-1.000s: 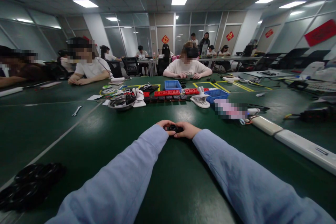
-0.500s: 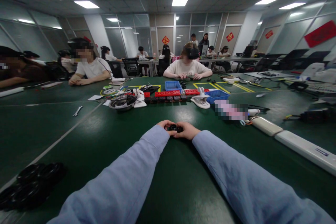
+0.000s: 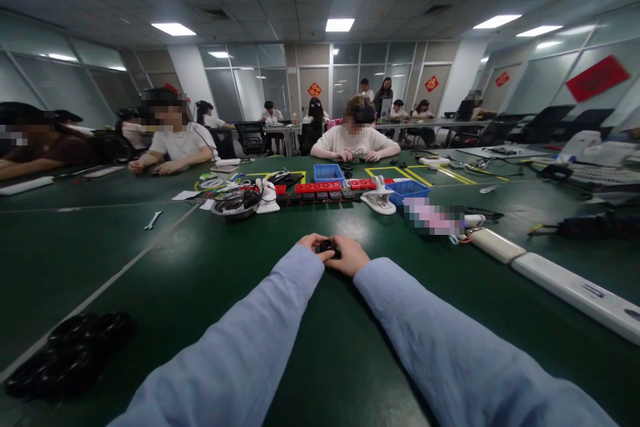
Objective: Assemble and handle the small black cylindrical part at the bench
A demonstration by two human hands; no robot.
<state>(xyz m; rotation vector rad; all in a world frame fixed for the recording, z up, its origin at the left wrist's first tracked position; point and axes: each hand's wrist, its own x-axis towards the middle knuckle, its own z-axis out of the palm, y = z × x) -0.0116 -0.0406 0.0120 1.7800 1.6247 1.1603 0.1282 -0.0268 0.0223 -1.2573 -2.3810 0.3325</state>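
Over the middle of the green table, my left hand (image 3: 311, 241) and my right hand (image 3: 351, 256) meet around a small black round part (image 3: 327, 246). The fingers of both hands are closed on it from either side. A round rim shows on its upper face; its lower side is hidden by my fingers, and its exact kind is too small to make out. Several glossy black rings (image 3: 70, 355) lie piled at the lower left, well apart from my left forearm.
Ahead stand a red-and-black row of sockets or bins (image 3: 320, 188), a white clamp stand (image 3: 380, 197), blue trays (image 3: 409, 192) and a metal bowl of cables (image 3: 236, 203). A wrench (image 3: 153, 220) lies left. A long white power strip (image 3: 575, 290) runs along the right. Co-workers sit opposite.
The view has tilted up slightly. My right hand has turned and drawn in closer to my left around the black part, which now shows its raised rim.
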